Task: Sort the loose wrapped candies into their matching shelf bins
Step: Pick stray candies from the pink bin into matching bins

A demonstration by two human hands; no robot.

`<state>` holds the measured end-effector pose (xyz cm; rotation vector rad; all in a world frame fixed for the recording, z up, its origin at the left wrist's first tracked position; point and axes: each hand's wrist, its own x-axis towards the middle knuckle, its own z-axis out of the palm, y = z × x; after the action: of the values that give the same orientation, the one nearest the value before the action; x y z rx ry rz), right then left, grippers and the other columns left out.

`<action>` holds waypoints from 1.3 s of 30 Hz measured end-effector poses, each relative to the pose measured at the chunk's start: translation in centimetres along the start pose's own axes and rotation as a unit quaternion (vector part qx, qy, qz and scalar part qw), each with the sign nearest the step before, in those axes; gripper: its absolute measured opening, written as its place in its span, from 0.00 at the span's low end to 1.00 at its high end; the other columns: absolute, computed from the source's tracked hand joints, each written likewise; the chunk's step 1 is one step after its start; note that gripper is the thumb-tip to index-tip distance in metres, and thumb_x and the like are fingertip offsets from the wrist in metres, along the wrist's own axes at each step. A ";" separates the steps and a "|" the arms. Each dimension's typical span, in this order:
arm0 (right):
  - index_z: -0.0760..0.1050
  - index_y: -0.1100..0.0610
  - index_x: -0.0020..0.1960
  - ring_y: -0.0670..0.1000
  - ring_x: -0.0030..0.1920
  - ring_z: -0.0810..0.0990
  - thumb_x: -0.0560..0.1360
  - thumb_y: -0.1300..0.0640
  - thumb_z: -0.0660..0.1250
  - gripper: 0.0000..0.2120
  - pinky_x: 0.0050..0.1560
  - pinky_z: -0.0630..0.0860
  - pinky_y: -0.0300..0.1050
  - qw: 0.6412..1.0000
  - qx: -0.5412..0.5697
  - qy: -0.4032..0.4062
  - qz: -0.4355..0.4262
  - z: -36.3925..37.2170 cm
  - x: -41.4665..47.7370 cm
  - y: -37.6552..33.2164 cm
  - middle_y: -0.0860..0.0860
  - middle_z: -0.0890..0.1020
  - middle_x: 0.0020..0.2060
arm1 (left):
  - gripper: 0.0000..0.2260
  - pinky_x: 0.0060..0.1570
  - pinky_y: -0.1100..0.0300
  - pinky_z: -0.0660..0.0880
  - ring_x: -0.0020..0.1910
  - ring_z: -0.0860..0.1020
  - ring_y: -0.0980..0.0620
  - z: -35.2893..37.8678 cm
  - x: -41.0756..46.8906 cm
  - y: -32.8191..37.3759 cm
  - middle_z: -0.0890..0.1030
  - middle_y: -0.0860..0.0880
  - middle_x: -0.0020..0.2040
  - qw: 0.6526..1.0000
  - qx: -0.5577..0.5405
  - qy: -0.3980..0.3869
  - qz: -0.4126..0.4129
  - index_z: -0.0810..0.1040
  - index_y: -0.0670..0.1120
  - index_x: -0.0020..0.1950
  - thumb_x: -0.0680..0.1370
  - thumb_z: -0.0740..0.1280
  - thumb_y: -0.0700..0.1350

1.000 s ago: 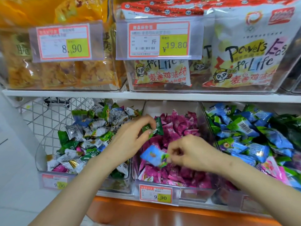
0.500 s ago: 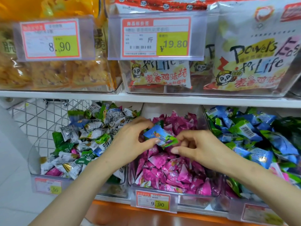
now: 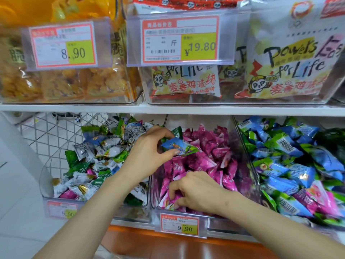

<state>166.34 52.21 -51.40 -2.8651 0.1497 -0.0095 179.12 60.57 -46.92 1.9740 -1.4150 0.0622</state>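
my left hand (image 3: 149, 152) hovers over the seam between the left bin (image 3: 43, 176) and the middle bin (image 3: 197, 120). thumb and fingers pinch a blue candy (image 3: 177, 146) with a green end, and a green candy (image 3: 177, 132) is tucked higher up between the fingers. the blue one looks like the blue and green packs heaped in the right bin (image 3: 332, 124), well apart from where i hold it. my right hand (image 3: 194, 191) is down at the near edge of the middle bin, fingers curled into the pink candies (image 3: 205, 152). i cannot tell whether they have closed on a wrapper or are only raking.

the step, as i judge it, is fishing out whatever is not pink. i'd part the pile with my fingertips rather than scoop, so the pink ones slide back and don't spill over the low near rim above the price tag (image 3: 179, 226). i look for a colour that is off, pinch it by a crimped end and lift straight up. my left hand carries two, so i should keep that pinch firm and drop the blue one in the right bin before taking a third.
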 end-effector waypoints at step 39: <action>0.75 0.63 0.38 0.51 0.32 0.82 0.72 0.68 0.68 0.05 0.38 0.82 0.45 0.795 0.511 0.285 0.162 -5.9 -5.3 3.9 0.53 0.81 0.27 | 0.18 0.49 0.62 0.74 0.46 0.77 0.59 2.5 -0.2 3.8 0.78 0.51 0.50 0.980 -0.161 -0.104 -0.050 0.74 0.56 0.50 0.64 0.69 0.60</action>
<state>160.57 47.41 -46.69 -1.6416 0.5527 -0.6696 174.94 58.74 -47.03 1.8142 -1.3534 -0.4061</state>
